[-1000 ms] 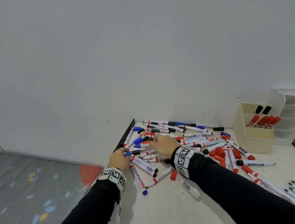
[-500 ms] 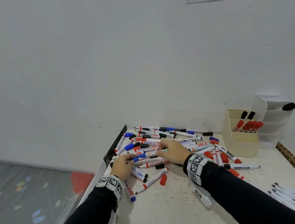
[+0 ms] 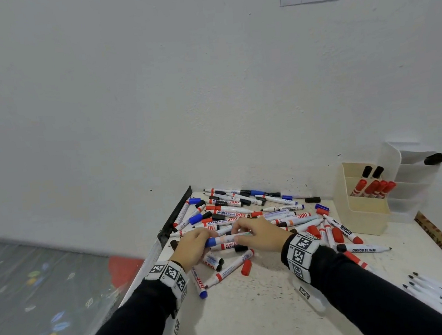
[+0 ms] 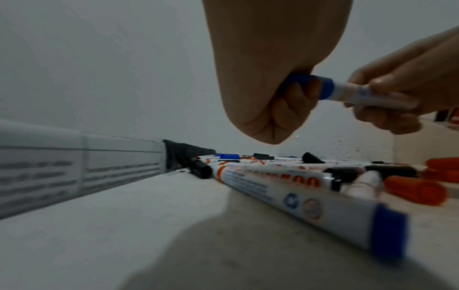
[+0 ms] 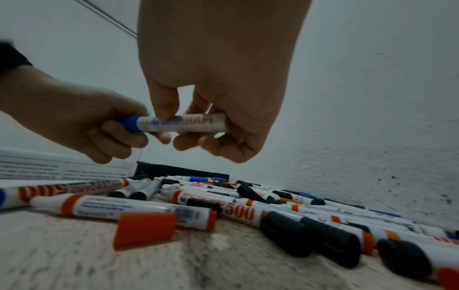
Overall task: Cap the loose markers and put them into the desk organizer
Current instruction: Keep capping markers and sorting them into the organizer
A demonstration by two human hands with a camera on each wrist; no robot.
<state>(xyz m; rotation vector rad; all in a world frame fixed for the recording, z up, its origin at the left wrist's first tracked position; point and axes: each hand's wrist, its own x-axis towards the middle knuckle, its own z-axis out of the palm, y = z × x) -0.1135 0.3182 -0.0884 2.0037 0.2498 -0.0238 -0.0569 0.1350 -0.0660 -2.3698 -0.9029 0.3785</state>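
At the frame's centre, our left hand [image 3: 193, 246] pinches the blue cap [image 3: 210, 242] while our right hand [image 3: 260, 234] grips the marker [image 3: 229, 238] barrel.

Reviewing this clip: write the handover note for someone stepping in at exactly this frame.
Left hand: grips the blue cap end of a blue marker.
Right hand: pinches that marker's barrel; both hold it above the pile.
Done: several red-capped and two black-capped markers stand in the cream organizer.
Left: check the cap is seated, put the marker in, then work through the pile of loose markers and stray caps, such as the red cap.
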